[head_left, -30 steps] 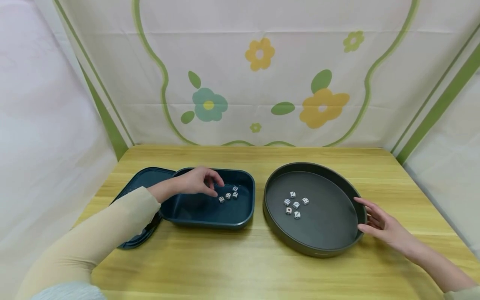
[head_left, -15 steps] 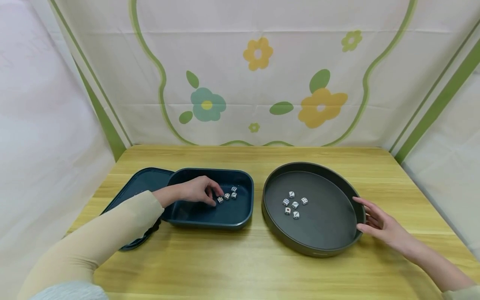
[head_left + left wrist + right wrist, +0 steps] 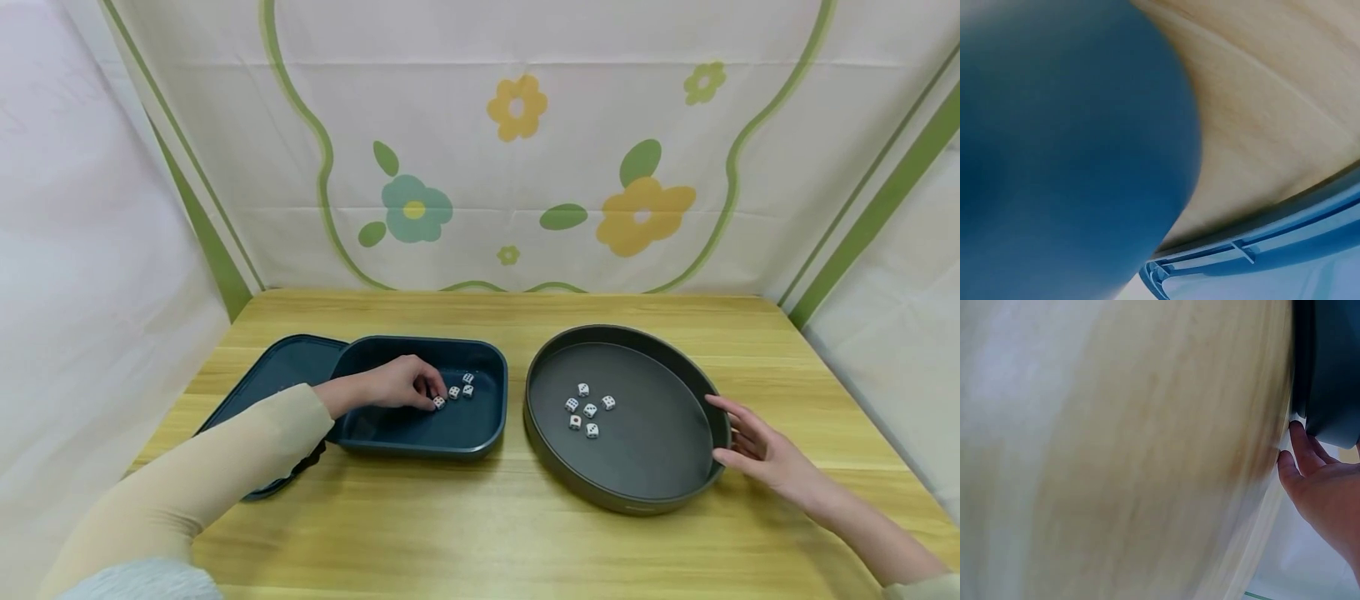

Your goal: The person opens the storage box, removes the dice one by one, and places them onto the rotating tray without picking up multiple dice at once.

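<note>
My left hand (image 3: 396,383) reaches into a dark blue rectangular pan (image 3: 480,454), thumb and fingers pinching a white die (image 3: 438,402) at the pan's floor. Close to its right lie 3 more white dice (image 3: 453,392). A round dark grey pan (image 3: 645,467) stands to the right, with several white dice (image 3: 590,410) grouped on its left half. On that pan's right rim rest the thumb and index finger of my right hand (image 3: 772,462), its other fingers outside the wall. The right wrist view also shows the right hand (image 3: 1325,481) against the pan's outer side.
A dark blue flat lid or tray (image 3: 273,367) lies left of the rectangular pan, partly under it and the left sleeve (image 3: 217,450). Everything stands on a wooden table (image 3: 480,533). White cloth with printed flowers (image 3: 517,108) rises at the back and sides.
My left hand has come down and slightly forward inside the rectangular pan and now pinches the nearest die. The right hand has stayed on the round pan's rim.
</note>
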A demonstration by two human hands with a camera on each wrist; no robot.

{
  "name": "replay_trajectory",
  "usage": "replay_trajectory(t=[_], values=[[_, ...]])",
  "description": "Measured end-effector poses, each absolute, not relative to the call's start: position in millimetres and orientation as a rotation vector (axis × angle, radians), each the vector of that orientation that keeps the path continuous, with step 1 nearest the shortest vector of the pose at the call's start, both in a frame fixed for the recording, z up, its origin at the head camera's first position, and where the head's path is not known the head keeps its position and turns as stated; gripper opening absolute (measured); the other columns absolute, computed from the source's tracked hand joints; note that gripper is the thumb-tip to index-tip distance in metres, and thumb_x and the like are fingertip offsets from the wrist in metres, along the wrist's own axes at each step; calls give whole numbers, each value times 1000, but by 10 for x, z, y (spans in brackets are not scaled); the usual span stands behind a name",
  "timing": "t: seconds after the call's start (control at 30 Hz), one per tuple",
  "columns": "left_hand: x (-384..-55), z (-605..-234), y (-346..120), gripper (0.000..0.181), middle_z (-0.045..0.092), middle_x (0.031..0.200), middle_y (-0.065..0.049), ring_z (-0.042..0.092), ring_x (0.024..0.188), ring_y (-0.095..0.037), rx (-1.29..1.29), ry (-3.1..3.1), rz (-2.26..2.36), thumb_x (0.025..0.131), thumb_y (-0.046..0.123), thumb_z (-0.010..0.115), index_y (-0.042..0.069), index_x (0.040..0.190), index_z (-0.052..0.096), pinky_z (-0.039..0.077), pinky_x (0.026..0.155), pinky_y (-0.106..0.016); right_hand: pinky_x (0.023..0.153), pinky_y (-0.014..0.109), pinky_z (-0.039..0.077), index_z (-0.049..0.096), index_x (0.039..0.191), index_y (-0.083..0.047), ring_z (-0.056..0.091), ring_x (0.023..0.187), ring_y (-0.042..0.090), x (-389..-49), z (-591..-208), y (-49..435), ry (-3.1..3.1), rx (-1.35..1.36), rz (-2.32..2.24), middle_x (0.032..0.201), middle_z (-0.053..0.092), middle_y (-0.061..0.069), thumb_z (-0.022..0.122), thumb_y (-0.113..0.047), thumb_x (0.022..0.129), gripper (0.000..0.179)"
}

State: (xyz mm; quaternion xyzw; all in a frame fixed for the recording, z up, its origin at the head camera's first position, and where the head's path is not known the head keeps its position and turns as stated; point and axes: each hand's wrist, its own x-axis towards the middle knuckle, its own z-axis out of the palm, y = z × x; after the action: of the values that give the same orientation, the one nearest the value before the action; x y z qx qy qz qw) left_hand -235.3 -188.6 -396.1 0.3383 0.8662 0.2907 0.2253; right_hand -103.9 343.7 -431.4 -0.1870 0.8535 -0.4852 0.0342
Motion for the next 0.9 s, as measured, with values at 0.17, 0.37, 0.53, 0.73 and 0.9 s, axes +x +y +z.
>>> replay_trajectory(t=[0.17,0.37,0.53,0.73,0.9], values=[[-2334,-3910,-1898,14,65,94,6,57,76,-11,928,2391,804,88,9,72,13,100,72,50,67,-27,91,5,33,25,155,-18,31,120,-19,-1033,-4315,3436,2615,-561,-1498,153,26,-12,58,3,95,71],[-2290,-3723,-1866,12,66,94,4,59,76,-13,944,2385,872,89,9,71,10,101,72,51,70,-30,91,5,32,24,155,-19,30,120,-20,-1027,-4319,3441,2599,-544,-1504,155,23,-10,57,2,96,71],[-2308,-3542,-1751,14,65,94,3,59,76,-15,984,2388,913,90,9,70,9,103,71,51,71,-30,90,5,33,24,155,-19,30,120,-20,-1024,-4316,3437,2604,-538,-1498,154,24,-9,57,1,96,71],[-2372,-3281,-1502,13,65,92,2,58,77,-16,1097,2379,952,90,8,69,8,103,70,51,73,-30,90,5,33,25,155,-18,31,119,-19,-1036,-4307,3428,2612,-541,-1496,153,25,-10,58,1,96,70],[-2440,-3126,-1226,13,68,96,4,62,82,-11,1238,2378,917,90,11,70,9,103,72,52,80,-29,90,5,34,25,155,-19,31,119,-19,-1041,-4303,3417,2611,-541,-1498,153,25,-10,58,0,96,70]])
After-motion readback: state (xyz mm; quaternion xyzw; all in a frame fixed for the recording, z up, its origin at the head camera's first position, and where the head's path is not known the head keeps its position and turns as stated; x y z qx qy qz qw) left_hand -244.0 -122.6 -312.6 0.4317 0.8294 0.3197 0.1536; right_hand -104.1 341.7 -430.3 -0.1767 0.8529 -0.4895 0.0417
